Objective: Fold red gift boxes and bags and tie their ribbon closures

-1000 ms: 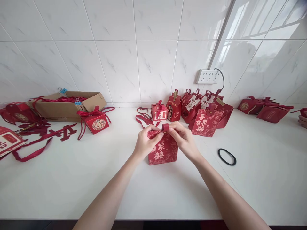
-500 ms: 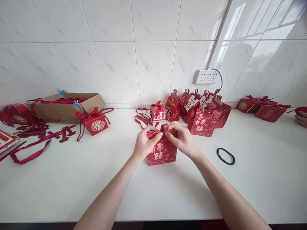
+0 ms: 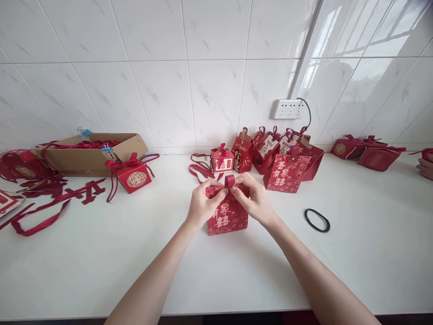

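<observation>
the left hand (image 3: 202, 202) and right hand (image 3: 259, 201) meet at the top of a red paper gift box (image 3: 234, 221), which stands on the white tabletop (image 3: 219, 275) in front of the person; the left hand is clamped on its upper edge, thumb on the printed front and fingers curled over behind; the right hand pinches the same edge from the other side, the two thumb tips close together; just above them rises a dark red ribbon loop (image 3: 229, 181); white characters and a pale floral pattern show on the front below; behind and to the right stands a matching gift box (image 3: 287, 175), near other red boxes with looped handles; directly behind the hands sit a small ribbon-tied box (image 3: 222, 163) and a box with a cartoon couple (image 3: 242, 152); a black elastic band (image 3: 317, 220) lies well to the right; on the left, an open cardboard carton (image 3: 74, 163) holds red ribbons (image 3: 86, 145), with a red box with a round gold emblem (image 3: 135, 177) just beside it; a power strip (image 3: 288, 109) is on the tiled wall (image 3: 152, 90); at the far right edge shows a co-worker's hand (image 3: 425, 169), partly cut off
</observation>
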`<state>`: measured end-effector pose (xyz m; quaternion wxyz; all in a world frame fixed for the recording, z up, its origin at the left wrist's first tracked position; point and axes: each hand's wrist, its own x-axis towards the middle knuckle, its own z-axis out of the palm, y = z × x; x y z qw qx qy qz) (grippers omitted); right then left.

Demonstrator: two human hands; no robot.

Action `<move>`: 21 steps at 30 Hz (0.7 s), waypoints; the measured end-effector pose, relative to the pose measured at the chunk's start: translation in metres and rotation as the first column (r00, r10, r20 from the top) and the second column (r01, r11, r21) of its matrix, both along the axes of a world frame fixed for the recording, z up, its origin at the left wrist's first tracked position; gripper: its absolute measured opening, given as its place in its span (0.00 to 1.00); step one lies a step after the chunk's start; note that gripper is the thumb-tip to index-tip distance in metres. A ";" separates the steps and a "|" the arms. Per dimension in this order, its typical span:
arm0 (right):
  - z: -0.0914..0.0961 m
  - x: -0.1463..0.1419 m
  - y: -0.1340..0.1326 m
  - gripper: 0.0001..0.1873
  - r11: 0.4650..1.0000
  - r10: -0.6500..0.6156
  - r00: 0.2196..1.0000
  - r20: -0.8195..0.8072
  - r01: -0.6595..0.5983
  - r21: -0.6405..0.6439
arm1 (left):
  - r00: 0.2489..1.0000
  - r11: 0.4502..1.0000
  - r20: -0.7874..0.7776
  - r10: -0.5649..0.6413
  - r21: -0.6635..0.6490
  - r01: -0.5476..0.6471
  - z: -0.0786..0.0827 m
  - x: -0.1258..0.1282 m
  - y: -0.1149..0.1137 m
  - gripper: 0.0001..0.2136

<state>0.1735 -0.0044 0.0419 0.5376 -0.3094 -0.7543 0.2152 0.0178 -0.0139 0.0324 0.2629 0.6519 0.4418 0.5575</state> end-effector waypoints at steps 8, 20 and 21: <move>-0.002 -0.011 -0.005 0.13 0.972 -0.218 0.970 -0.107 0.206 -0.112 | 0.998 0.999 -0.057 -0.029 0.035 0.031 0.002 0.003 -0.006 0.06; -0.001 -0.012 -0.007 0.12 0.968 -0.237 0.955 -0.175 0.218 -0.123 | 0.999 0.999 -0.011 -0.044 0.031 0.044 0.000 0.005 -0.004 0.06; 0.000 -0.009 -0.006 0.12 0.978 -0.197 0.967 -0.159 0.182 -0.106 | 0.999 0.999 -0.011 -0.036 0.031 0.037 0.000 0.005 -0.004 0.06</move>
